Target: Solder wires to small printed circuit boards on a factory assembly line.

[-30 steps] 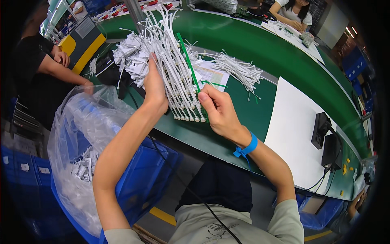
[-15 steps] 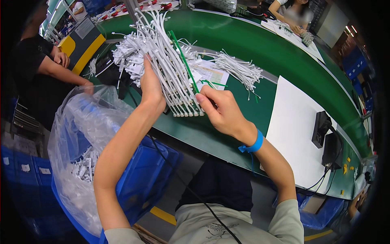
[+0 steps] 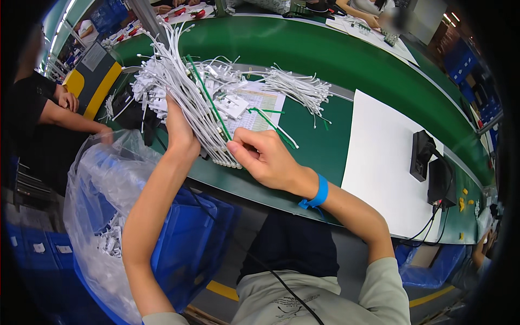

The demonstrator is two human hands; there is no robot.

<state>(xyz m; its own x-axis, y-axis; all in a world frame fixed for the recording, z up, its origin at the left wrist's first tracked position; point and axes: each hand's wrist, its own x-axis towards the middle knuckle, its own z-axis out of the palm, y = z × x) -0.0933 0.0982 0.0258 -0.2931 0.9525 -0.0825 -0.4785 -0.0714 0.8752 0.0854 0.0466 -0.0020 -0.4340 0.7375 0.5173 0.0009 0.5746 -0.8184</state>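
My left hand (image 3: 181, 130) is closed around the side of a thick bundle of white cables (image 3: 183, 89), which tilts over the table with its connector ends at the lower right. Small circuit boards show in part between the cables. A narrow green strip (image 3: 203, 89) runs along the bundle's right edge. At that strip's lower end, my right hand (image 3: 268, 160) is closed in a pinch, thumb against the curled fingers. Beyond the right hand, loose green strips (image 3: 277, 125) lie beside a printed sheet (image 3: 265, 101).
Behind the bundle is a pile of white cabled parts (image 3: 149, 89); another cable bunch (image 3: 300, 89) lies farther right. White paper (image 3: 374, 168) carries a black power block (image 3: 420, 154). A blue bin (image 3: 187, 227) with a plastic liner (image 3: 108, 179) stands at left, near a co-worker's arm (image 3: 81, 116).
The whole view has shifted, moving the table leftward in the picture. Both hands and the bundle have moved left relative to the table, and the bundle has turned, exposing more loose green strips.
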